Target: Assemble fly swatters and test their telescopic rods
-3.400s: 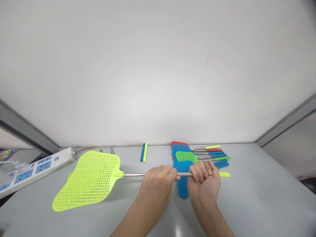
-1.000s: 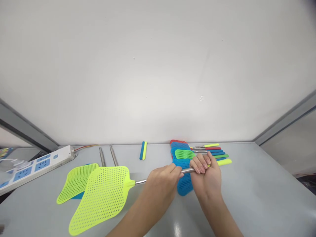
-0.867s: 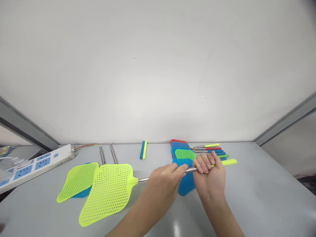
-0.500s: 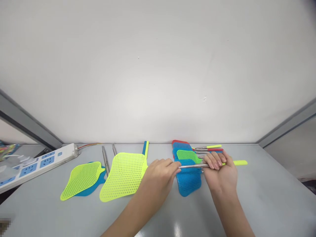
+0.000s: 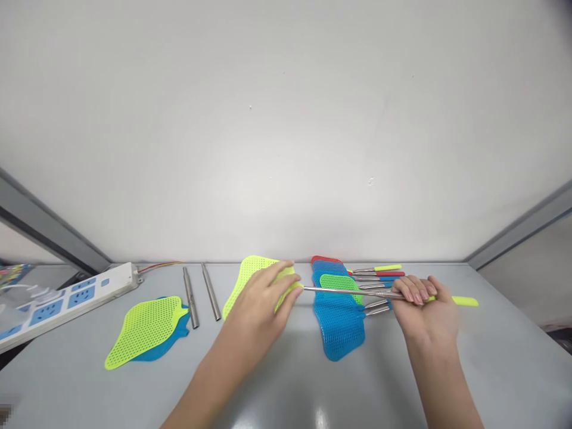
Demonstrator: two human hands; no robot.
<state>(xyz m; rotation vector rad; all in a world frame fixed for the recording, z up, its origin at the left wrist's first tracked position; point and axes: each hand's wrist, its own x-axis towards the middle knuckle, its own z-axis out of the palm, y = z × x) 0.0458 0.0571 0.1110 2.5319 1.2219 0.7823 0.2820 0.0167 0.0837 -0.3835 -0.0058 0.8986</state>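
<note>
Yellow fly swatter (image 5: 344, 291) held crosswise above grey table (image 5: 295, 375), mesh head (image 5: 245, 283) toward left, bright handle (image 5: 465, 301) toward right. Right hand (image 5: 422, 307) curled round it where metal shaft meets handle, palm turned up. Left hand (image 5: 263, 304): fingers spread over mesh head, tips near neck; can't tell from here whether palm presses. Blue, green and red swatters (image 5: 340, 333) stacked beyond shaft. Farther left: two metal tubes (image 5: 190, 298), loose yellow head (image 5: 147, 328) lying on blue head (image 5: 173, 341), white power strip (image 5: 112, 289).

The left hand (image 5: 263, 300) is palm down, fingers (image 5: 286, 280) loosely spread — the right hand (image 5: 425, 316) palm up, fingers curled.
</note>
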